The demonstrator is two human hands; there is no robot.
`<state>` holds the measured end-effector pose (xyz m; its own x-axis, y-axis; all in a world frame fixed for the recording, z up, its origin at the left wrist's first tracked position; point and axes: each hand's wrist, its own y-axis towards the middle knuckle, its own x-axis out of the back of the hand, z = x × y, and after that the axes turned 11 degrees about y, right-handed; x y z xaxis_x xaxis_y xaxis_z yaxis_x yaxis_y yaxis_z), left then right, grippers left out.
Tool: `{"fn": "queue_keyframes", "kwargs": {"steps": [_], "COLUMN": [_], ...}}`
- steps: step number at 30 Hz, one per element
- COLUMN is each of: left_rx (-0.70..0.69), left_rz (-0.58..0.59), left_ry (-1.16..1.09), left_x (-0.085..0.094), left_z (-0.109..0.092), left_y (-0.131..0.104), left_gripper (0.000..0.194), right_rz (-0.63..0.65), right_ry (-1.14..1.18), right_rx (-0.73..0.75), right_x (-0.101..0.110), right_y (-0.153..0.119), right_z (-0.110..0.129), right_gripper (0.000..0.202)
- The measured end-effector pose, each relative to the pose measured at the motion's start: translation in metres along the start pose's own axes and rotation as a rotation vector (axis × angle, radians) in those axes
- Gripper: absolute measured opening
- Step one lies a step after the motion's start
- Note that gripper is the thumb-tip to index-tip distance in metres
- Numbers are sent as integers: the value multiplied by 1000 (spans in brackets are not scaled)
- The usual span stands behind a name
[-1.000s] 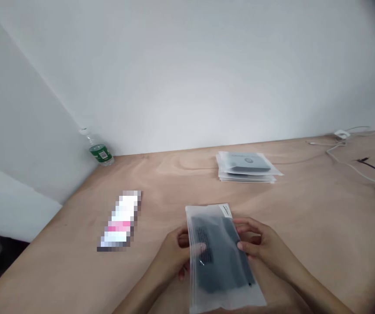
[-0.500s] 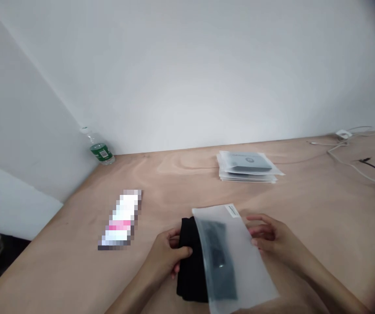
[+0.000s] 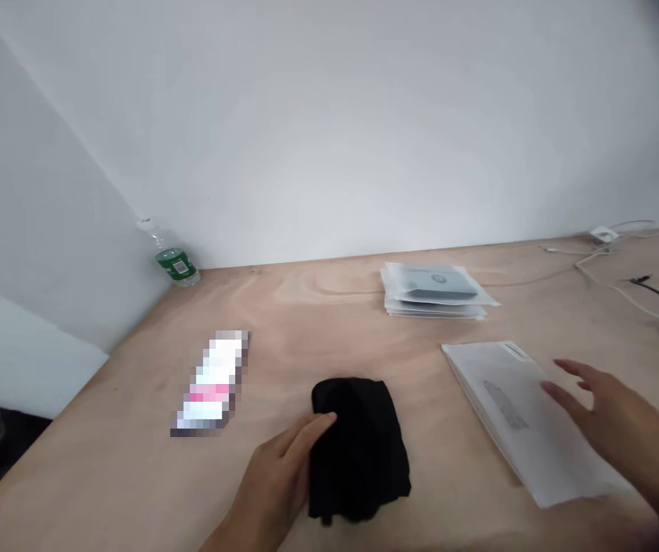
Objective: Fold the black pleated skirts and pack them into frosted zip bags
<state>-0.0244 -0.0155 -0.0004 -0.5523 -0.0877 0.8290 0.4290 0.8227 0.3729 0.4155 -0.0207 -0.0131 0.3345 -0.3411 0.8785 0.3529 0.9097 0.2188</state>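
A folded black cloth lies on the table in front of me. My left hand grips its left edge, with one finger on top and the other fingers hidden beside or beneath the fabric. To the right, a frosted plastic bag with a small white label near its far end rests flat, and some grey print shows on it. My right hand hovers at the bag's right side with thumb and fingers spread, holding nothing.
Behind, toward the wall, a stack of frosted packets stands on the wooden table. A phone with a blurred screen lies at left. A plastic bottle leans in the corner. White cables run along the right.
The black cloth has come out of the frosted bag and is now fully visible. The bag has moved right onto the table, and my right hand has let go of it.
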Motion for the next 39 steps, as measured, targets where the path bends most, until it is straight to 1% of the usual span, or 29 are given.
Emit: {"fn": "queue_keyframes", "kwargs": {"steps": [1, 2, 3, 5, 7, 9, 11, 12, 13, 14, 15, 16, 18, 19, 20, 21, 23, 24, 26, 28, 29, 30, 32, 33, 34, 35, 36, 38, 39], "left_rx": [43, 89, 139, 260, 398, 507, 565, 586, 608, 633, 661, 690, 723, 723, 718, 705, 650, 614, 529, 418, 336, 224, -6, -96, -155, -177, -157, -22, 96], "left_rz": [27, 39, 34, -5, -30, -27, 2, 14, 24, 37, 46, 52, 68, 74, 75, 76, 76, 61, -13, -126, -163, -168, -113, -80, -57, -41, -36, -52, -79], "left_ry": [-1, -2, -8, -28, -63, -104, -128, -127, -121, -114, -109, -112, -142, -165, -190, -222, -292, -320, -319, -228, -163, -94, 56, 131, 191, 230, 241, 193, 160], "left_x": [-1, 0, 2, 6, 10, 12, 11, 11, 10, 8, 6, 5, 1, 0, 0, 0, 2, 3, 4, 2, 0, -3, -9, -11, -13, -13, -13, -11, -9], "left_z": [2, 3, 3, -3, -12, -22, -30, -32, -33, -34, -34, -34, -34, -35, -37, -41, -50, -55, -63, -64, -62, -59, -49, -44, -40, -36, -33, -30, -28], "left_y": [-3, -5, -7, -11, -14, -18, -23, -24, -26, -27, -27, -26, -22, -20, -16, -13, -7, -5, -3, -5, -6, -7, -9, -10, -11, -13, -17, -27, -33], "left_gripper": [48, 45, 41, 32, 25, 23, 24, 24, 25, 27, 30, 33, 39, 40, 38, 36, 31, 28, 22, 20, 22, 26, 33, 36, 37, 38, 39, 42, 42], "right_rz": [34, 75, 78, 120, 165, 195, 165, 131, 99, 77, 79, 121, 257, 361, 433, 482, 532, 539, 512, 421, 359, 301, 217, 205, 207, 222, 245, 297, 318], "right_ry": [-47, -75, -113, -171, -206, -219, -216, -193, -145, -79, 22, 129, 279, 317, 341, 349, 353, 372, 459, 542, 547, 520, 409, 356, 309, 271, 243, 201, 183], "right_rx": [58, 152, 210, 278, 276, 227, 167, 154, 163, 192, 252, 321, 495, 580, 626, 661, 635, 604, 516, 395, 313, 229, 92, 62, 46, 43, 46, 55, 62], "right_x": [-6, -12, -20, -34, -43, -45, -41, -37, -33, -30, -28, -28, -32, -37, -42, -48, -57, -60, -58, -48, -41, -34, -23, -20, -18, -18, -19, -23, -24], "right_y": [-9, -18, -28, -45, -54, -54, -51, -50, -50, -52, -55, -61, -77, -86, -95, -102, -109, -110, -105, -97, -93, -89, -83, -81, -79, -78, -77, -76, -76], "right_z": [16, 31, 44, 58, 56, 47, 43, 48, 58, 74, 94, 118, 168, 192, 213, 230, 249, 252, 244, 224, 210, 196, 167, 154, 143, 135, 129, 122, 121], "right_gripper": [52, 53, 52, 52, 55, 56, 57, 57, 57, 56, 55, 55, 61, 68, 76, 78, 74, 74, 71, 62, 56, 51, 48, 50, 51, 52, 52, 52, 53]}}
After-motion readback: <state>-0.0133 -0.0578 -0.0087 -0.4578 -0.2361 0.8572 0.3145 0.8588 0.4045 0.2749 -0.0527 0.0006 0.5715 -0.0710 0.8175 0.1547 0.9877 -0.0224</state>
